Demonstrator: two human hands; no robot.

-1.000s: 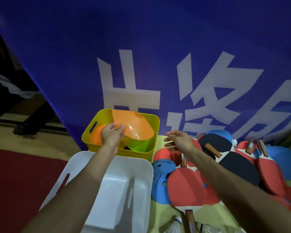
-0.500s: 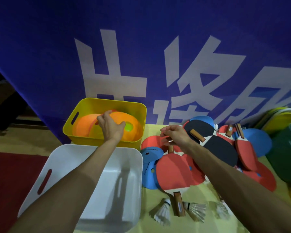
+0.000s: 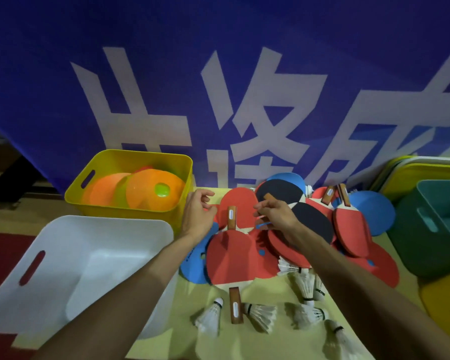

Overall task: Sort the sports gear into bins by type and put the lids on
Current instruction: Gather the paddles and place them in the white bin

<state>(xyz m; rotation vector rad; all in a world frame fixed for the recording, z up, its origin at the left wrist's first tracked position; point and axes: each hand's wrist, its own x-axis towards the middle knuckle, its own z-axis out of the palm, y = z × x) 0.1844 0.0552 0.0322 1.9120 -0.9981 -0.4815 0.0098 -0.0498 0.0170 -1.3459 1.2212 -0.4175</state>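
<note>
The yellow bin [image 3: 130, 155] at the back left holds several orange marker cones [image 3: 151, 193] with a green one showing through the top hole. Just right of that bin, above the pile's edge, my left hand [image 3: 198, 214] hovers with loosely curled fingers and holds nothing. A heap of red, black and blue table tennis paddles [image 3: 231, 255] covers the middle of the table. Over the heap, my right hand [image 3: 276, 214] pinches the thin edge of a blue flat disc [image 3: 264, 225]. Several white shuttlecocks [image 3: 260, 313] lie at the front.
An empty white bin [image 3: 102, 229] stands at the front left, and a teal bin [image 3: 431, 229] at the right. Stacked lids [image 3: 426, 167] lean at the back right. Another blue disc [image 3: 192, 266] pokes out left of the paddles. A blue banner hangs behind.
My left hand dropped the orange cone into the yellow bin and came out to the right, toward the paddles. My right hand stayed on the pile and curled its fingers.
</note>
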